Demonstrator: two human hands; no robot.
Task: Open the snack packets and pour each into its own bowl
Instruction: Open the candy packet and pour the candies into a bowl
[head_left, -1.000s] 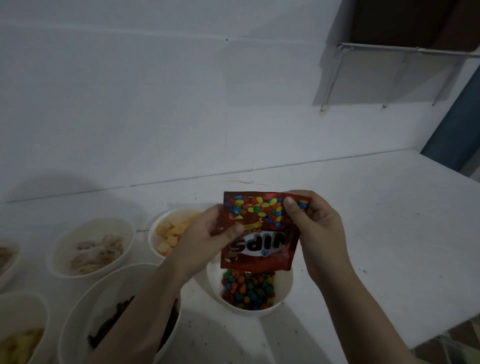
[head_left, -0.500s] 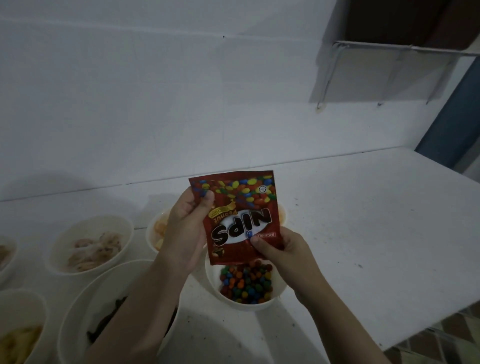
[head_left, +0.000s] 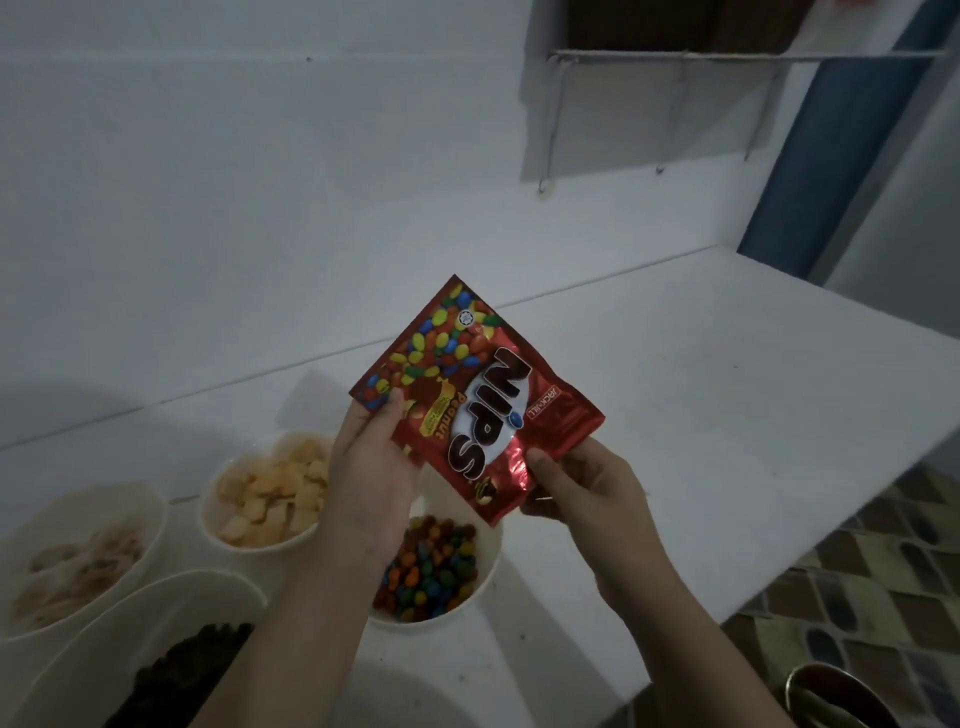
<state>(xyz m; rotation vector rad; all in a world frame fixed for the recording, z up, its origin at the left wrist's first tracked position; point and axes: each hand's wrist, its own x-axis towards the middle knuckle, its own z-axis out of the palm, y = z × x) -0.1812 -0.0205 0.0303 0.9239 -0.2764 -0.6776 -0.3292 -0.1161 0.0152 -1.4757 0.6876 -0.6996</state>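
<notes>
A red Nips candy packet (head_left: 470, 397) is held upside down and tilted above a white bowl (head_left: 488, 566) that holds several coloured candies. My left hand (head_left: 371, 467) pinches the packet's upper left corner with thumb on its front. My right hand (head_left: 584, 486) pinches its lower right edge near the torn mouth. The packet looks flat and limp.
White bowls stand to the left on the white counter (head_left: 727, 395): one with pale orange cubes (head_left: 270, 493), one with beige pieces (head_left: 78, 561), one with dark snacks (head_left: 171, 670). The counter's front edge runs at right above a tiled floor. A metal container (head_left: 836, 696) sits at bottom right.
The packet has risen and rotated, its lower end swinging right. My right hand slid from the top corner down to the lower edge. The view shifted left and down.
</notes>
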